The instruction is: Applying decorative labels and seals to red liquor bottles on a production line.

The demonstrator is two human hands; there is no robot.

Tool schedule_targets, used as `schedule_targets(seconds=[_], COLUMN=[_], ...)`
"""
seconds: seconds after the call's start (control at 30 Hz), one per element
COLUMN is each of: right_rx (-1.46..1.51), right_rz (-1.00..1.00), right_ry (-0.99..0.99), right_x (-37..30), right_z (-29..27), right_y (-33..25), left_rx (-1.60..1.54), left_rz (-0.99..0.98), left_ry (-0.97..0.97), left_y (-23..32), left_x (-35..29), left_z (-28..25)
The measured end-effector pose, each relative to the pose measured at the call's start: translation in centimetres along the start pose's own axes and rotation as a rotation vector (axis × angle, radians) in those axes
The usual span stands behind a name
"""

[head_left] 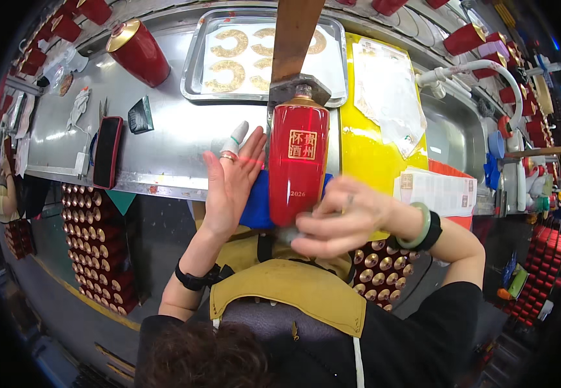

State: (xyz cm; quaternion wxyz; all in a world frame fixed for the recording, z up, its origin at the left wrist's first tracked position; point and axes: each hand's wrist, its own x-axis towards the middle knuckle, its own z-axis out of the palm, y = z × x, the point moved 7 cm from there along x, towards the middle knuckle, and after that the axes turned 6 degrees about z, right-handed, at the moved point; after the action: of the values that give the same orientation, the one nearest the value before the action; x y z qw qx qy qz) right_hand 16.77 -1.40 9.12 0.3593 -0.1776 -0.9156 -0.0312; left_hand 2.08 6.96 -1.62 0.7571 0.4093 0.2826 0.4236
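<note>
A glossy red bottle (300, 155) with a gold square emblem stands out in front of me, its neck against a dark metal holder (316, 84) below a brown upright post. My left hand (232, 174) is open beside the bottle's left side, palm showing and fingers stretched; one finger wears a white cover, another a ring. By the bottle's lower end, my right hand (342, 216) has its fingers curled, slightly blurred. A greyish patch (287, 234) shows near its fingertips, too smeared to name. Blue cloth (254, 207) lies behind the bottle.
A metal tray (193, 87) holds several gold C-shaped pieces on white paper. To the left are a phone (107, 152), tweezers and another red bottle (139, 55). At right lie a yellow mat (374, 181) with papers and a sink (452, 123). Stacked bottles (96, 246) stand below the bench.
</note>
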Motion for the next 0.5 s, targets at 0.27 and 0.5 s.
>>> schedule_targets(seconds=[0.27, 0.5], right_rx=[-0.646, -0.232], right_rz=[0.4, 0.591], right_ry=[0.056, -0.202], right_x=[2.2, 4.2], right_z=[-3.1, 1.0], right_y=[7.2, 8.0], left_rx=[-0.009, 0.015], left_rz=[0.005, 0.121], left_ry=[-0.057, 0.122], left_y=[-0.1, 2.9], left_x=[0.0, 0.0], left_z=[0.9, -0.7])
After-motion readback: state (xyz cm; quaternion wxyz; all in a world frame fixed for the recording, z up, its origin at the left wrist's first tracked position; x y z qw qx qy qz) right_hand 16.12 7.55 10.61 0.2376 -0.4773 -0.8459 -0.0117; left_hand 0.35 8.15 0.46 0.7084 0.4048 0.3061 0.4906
